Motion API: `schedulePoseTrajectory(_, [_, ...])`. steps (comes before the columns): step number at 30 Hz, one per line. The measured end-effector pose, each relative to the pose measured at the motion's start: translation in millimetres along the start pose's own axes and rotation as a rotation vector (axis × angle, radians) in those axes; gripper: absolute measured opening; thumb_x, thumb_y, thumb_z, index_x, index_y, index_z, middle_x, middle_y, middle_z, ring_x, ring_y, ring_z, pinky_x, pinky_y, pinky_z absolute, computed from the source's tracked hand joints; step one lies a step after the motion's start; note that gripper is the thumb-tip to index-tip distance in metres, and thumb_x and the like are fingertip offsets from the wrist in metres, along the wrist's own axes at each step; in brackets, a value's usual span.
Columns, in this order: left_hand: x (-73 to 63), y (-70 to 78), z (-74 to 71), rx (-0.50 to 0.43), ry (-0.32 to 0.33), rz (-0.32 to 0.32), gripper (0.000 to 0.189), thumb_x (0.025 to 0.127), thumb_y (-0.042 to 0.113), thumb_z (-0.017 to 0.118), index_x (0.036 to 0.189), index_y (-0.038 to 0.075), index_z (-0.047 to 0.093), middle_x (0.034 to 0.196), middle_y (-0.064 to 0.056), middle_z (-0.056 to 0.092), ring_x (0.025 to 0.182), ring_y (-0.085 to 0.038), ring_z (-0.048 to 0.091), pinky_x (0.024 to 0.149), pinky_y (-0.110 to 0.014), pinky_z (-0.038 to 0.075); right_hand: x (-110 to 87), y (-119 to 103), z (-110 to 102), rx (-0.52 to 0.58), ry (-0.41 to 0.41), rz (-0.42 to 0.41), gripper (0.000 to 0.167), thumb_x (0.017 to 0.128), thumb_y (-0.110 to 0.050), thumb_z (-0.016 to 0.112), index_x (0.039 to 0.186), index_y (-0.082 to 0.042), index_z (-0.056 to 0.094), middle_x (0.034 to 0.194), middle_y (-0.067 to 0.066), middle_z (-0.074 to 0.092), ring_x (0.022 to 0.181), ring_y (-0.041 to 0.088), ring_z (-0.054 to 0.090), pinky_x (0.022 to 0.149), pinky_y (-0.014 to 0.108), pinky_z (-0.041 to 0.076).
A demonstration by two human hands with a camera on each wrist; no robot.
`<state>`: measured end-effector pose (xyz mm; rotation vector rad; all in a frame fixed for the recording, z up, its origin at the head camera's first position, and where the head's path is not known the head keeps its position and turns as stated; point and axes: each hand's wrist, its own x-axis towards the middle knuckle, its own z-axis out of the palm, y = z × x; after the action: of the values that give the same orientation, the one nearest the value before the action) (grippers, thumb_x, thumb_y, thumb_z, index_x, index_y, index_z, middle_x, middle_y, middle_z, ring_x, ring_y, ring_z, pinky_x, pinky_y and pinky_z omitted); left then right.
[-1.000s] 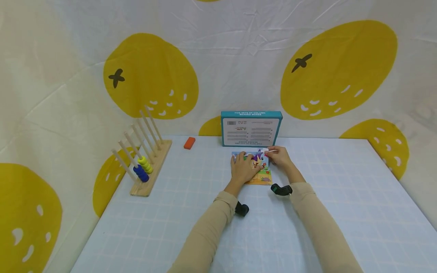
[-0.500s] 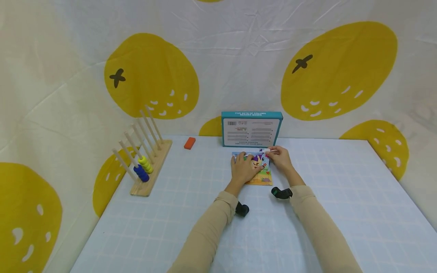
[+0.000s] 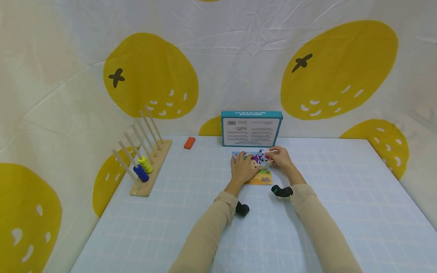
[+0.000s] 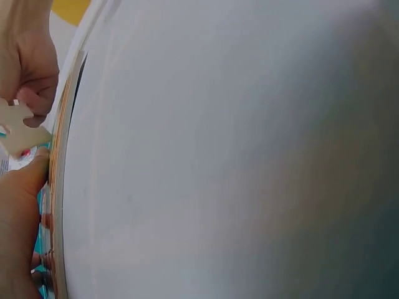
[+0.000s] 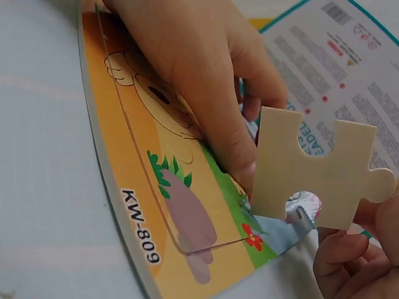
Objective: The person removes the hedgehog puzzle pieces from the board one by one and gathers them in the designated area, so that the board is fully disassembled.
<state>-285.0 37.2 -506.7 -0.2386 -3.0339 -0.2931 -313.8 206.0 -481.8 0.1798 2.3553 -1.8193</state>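
Note:
A jigsaw puzzle board point(image 3: 264, 178) with a cartoon picture lies flat on the table; the right wrist view shows "KW-809" near its orange edge. The left hand point(image 3: 242, 168) rests on the board with its fingers spread, covering much of the picture's left side. The right hand point(image 3: 280, 156) pinches a jigsaw puzzle piece point(image 5: 312, 165) at the board's upper right. The piece stands tilted up, its plain pale back facing the right wrist camera. The left thumb point(image 5: 240, 159) lies close beside the piece's lower edge; I cannot tell whether they touch.
A teal-edged box point(image 3: 250, 131) stands upright just behind the board. To the left is a wooden peg rack point(image 3: 155, 159) with blue beads point(image 3: 141, 173) and yellow beads point(image 3: 145, 165). An orange block point(image 3: 189, 143) lies near the back edge of the table.
The puzzle piece in the right hand has been raised and tilted, and more of the picture beneath it shows. The left hand has stayed in place on the board.

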Motion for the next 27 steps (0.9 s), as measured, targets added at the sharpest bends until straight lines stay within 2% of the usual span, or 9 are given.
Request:
schedulePoseTrajectory(4, [-0.7,0.6,-0.9,-0.006,-0.012,0.006,0.067,0.082,0.073,0.043,0.133,0.029,0.05,0.142,-0.004,0.039,0.132,-0.021,0.033,0.113,-0.05,0.018,-0.5,0,-1,0.06,0.029,0.02,0.034,0.094,-0.011,0.056,0.121,0.006,0.045,0.076,0.0,0.063,0.05,0.004,0.055,0.044,0.018,0.041])
schedulePoseTrajectory(9, [0.2,0.7,0.3,-0.011,-0.031,0.002,0.071,0.082,0.075,0.041,0.134,0.028,0.048,0.144,-0.004,0.037,0.133,-0.021,0.032,0.113,-0.05,0.016,0.7,6,-3,0.134,0.083,0.066,0.036,0.094,-0.013,0.057,0.124,0.002,0.044,0.074,-0.006,0.061,0.051,0.004,0.056,0.045,0.017,0.041])
schedulePoseTrajectory(17, [1.1,0.9,-0.2,-0.029,-0.024,-0.004,0.069,0.082,0.073,0.044,0.133,0.028,0.049,0.143,-0.004,0.038,0.133,-0.022,0.033,0.113,-0.05,0.016,-0.3,9,-13,0.087,0.094,0.075,0.043,0.092,-0.019,0.061,0.128,0.0,0.048,0.074,-0.006,0.062,0.051,0.003,0.054,0.047,0.017,0.041])
schedulePoseTrajectory(22, [0.8,-1.0,-1.2,-0.067,-0.035,0.026,0.063,0.086,0.069,0.043,0.134,0.028,0.049,0.143,-0.004,0.038,0.134,-0.022,0.031,0.113,-0.051,0.016,-9.1,17,-40,0.066,0.117,0.055,0.047,0.091,-0.023,0.063,0.13,0.0,0.05,0.071,-0.007,0.059,0.05,0.003,0.049,0.046,0.017,0.04])
schedulePoseTrajectory(27, [-0.2,-8.6,-9.5,-0.139,-0.114,0.078,0.064,0.088,0.065,0.04,0.138,0.025,0.047,0.147,-0.006,0.034,0.137,-0.023,0.026,0.114,-0.053,0.012,-22.8,24,-79,0.081,0.172,0.06,0.049,0.089,-0.024,0.065,0.129,0.001,0.05,0.068,-0.012,0.06,0.052,0.003,0.051,0.046,0.018,0.042])
